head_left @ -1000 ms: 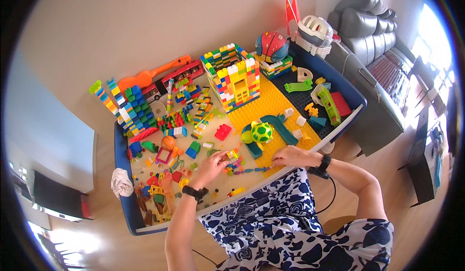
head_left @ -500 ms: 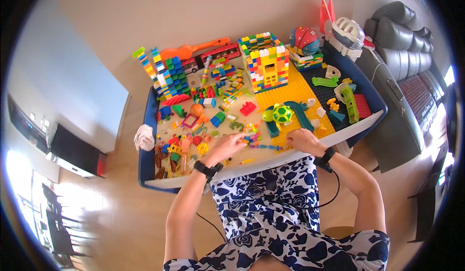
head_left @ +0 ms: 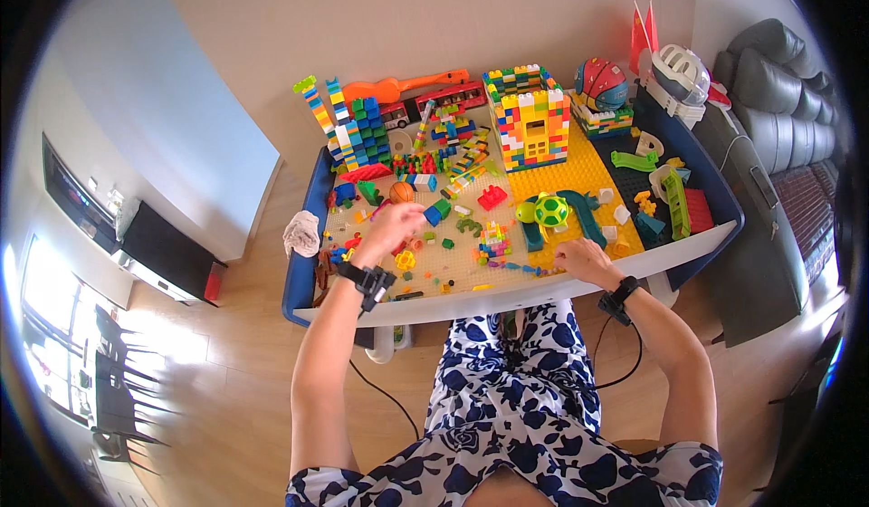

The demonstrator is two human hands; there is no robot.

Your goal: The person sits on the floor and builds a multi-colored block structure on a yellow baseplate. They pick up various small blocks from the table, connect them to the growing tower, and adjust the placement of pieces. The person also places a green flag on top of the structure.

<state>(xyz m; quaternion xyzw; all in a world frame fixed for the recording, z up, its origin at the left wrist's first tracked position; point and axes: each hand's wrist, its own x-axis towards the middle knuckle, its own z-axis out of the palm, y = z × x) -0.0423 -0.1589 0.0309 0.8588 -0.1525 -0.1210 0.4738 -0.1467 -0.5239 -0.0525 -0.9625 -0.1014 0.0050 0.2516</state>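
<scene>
My left hand point(head_left: 396, 229) is over the left half of the play table, its fingers stretched forward and apart, with nothing visible in them. It is close to an orange ball point(head_left: 401, 192) and a blue and green block point(head_left: 436, 212). My right hand point(head_left: 584, 261) rests low over the yellow baseplate's front edge, fingers curled and pressed together; what they hold, if anything, is hidden. A string of small blue and purple pieces point(head_left: 516, 267) ends beside its fingertips. A small multicoloured brick build point(head_left: 493, 243) lies between my hands. A green toy turtle point(head_left: 550, 210) sits beyond my right hand.
The white-fronted, blue-sided table point(head_left: 507, 301) holds a tall brick house point(head_left: 534, 127), brick towers point(head_left: 362, 136), an orange toy guitar point(head_left: 407, 83), a red toy bus point(head_left: 453, 100) and a basketball point(head_left: 601, 84). A grey sofa point(head_left: 769, 226) stands to the right.
My left hand has moved left and farther in, away from the multicoloured brick build, and its fingers have spread. My right hand stays beside the blue string. The view has shifted.
</scene>
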